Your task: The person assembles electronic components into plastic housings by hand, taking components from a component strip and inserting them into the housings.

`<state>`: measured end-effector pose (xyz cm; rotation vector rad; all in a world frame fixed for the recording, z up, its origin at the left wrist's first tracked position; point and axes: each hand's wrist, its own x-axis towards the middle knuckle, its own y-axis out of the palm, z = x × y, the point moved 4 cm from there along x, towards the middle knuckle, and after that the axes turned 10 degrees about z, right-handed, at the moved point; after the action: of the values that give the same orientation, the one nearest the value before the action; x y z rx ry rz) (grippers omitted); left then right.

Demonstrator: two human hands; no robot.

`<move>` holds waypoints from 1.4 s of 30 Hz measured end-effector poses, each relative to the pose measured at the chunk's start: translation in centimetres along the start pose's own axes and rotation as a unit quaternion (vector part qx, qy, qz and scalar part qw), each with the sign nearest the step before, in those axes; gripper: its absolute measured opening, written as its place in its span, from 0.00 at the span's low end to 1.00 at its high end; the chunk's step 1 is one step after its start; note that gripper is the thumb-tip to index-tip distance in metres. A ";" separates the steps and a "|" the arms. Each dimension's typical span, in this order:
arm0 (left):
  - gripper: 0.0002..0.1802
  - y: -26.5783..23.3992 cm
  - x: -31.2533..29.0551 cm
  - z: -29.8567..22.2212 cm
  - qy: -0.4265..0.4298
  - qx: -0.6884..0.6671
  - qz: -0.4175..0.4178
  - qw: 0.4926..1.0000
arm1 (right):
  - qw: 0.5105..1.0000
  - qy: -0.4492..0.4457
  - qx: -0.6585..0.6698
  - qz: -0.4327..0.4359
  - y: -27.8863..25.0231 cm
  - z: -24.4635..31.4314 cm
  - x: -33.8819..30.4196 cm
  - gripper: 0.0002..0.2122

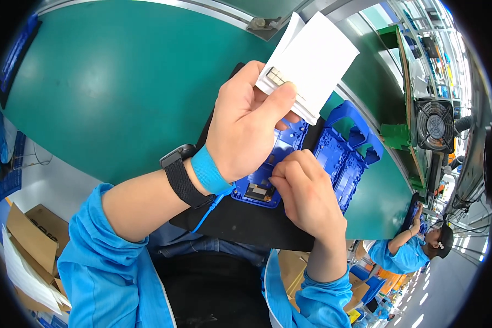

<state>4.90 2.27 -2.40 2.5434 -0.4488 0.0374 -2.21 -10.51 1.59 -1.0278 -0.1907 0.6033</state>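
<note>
Your left grip (245, 121) holds white paper (318, 57) bearing small, seemingly unused pieces (276, 75), while your right grip (309, 194) pinches closed, contents unclear, over the open, likely unfinished blue case (290, 140).

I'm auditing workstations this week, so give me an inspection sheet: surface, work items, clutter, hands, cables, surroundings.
Surface: green bench top, with a black mat under the work.
Work items: two blue plastic shells, side by side; white sheets.
Clutter: open cardboard box off the bench, lower left.
Hands: left hand grips the white sheets; right hand pinches over a shell, contents hidden.
Cables: blue cord at the left wristband.
Surroundings: fan and co-worker at right.
</note>
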 end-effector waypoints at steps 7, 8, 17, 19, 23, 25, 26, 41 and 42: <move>0.11 0.3 0.3 0.2 0.007 -0.005 0.000 1.000 | 0.999 -0.010 -0.001 0.031 0.3 -0.3 -0.3 0.05; 0.11 0.3 0.3 0.2 0.005 0.012 0.012 1.000 | 1.000 -0.013 -0.002 0.028 0.3 -0.3 -0.3 0.05; 0.11 0.5 0.4 0.5 -0.002 0.014 0.012 1.000 | 1.000 -0.014 -0.013 0.017 0.5 -0.5 -0.3 0.05; 0.10 0.7 0.5 0.4 0.002 -0.002 0.000 1.000 | 1.000 -0.012 -0.016 0.017 0.5 -0.6 -0.2 0.05; 0.10 0.7 0.4 0.3 0.007 -0.019 -0.010 1.000 | 1.000 -0.007 -0.028 0.008 0.5 -0.4 -0.2 0.06; 0.10 0.8 0.3 0.2 0.001 -0.020 -0.015 1.000 | 1.000 -0.009 -0.018 0.005 0.6 -0.5 -0.4 0.07; 0.10 0.8 0.4 0.2 -0.004 -0.024 -0.019 1.000 | 1.000 -0.011 -0.011 0.003 0.6 -0.7 -0.5 0.08; 0.11 -1.3 -0.9 -3.2 0.082 0.018 -0.040 0.996 | 0.945 0.104 0.143 -0.276 -2.6 -2.2 -11.2 0.13; 0.11 -2.1 -1.3 -3.4 0.048 0.020 -0.058 0.997 | 0.940 0.140 0.237 -0.201 -2.6 -1.8 -12.6 0.11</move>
<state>4.59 6.16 -0.77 2.5900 -0.2653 0.1250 -10.80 -19.81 4.42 -0.5692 0.0017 0.1110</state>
